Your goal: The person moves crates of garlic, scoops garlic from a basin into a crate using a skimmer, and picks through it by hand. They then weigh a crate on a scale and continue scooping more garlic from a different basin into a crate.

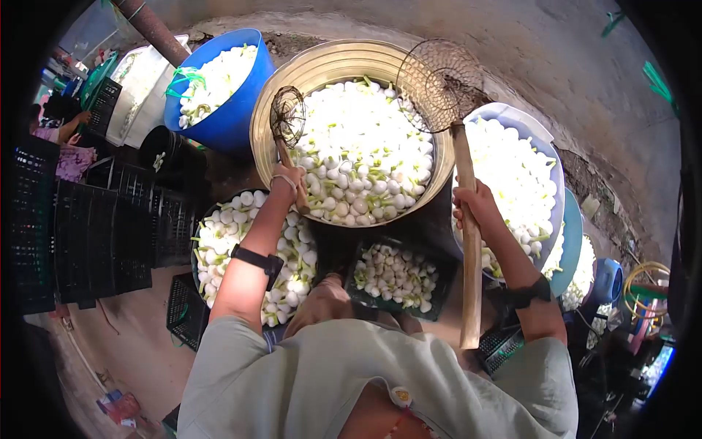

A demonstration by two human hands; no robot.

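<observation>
Nearest the camera, a small dark crate [398, 276] of white bulbs sits on the floor just in front of the person's knees, between the two forearms. To its left a round dark basket [219, 241] holds more white bulbs with green stalks, partly hidden under the left forearm, which wears a black wristband [257, 258].

The right hand [474, 205] has its fingers wrapped around the long wooden handle [468, 249] of a large wire skimmer [441, 84]. The handle stands nearly upright, its lower end down by the right knee, and the round mesh head hangs over the far right rim of the big metal basin [274, 102]. The mesh head looks empty.

The left hand [289, 179] has its fingers closed around the short handle of a small wire skimmer [287, 117], whose mesh head stands tilted at the basin's left rim, above the heap of white bulbs [362, 146] filling the basin.

At the right, just beside the basin, a pale tub [534, 132] is heaped with the same bulbs. Beyond the basin's left rim stands a blue bucket [230, 117] holding more of them. Stacks of black crates [95, 234] line the left side, and at the far left edge another person's arm [72, 124] shows.
</observation>
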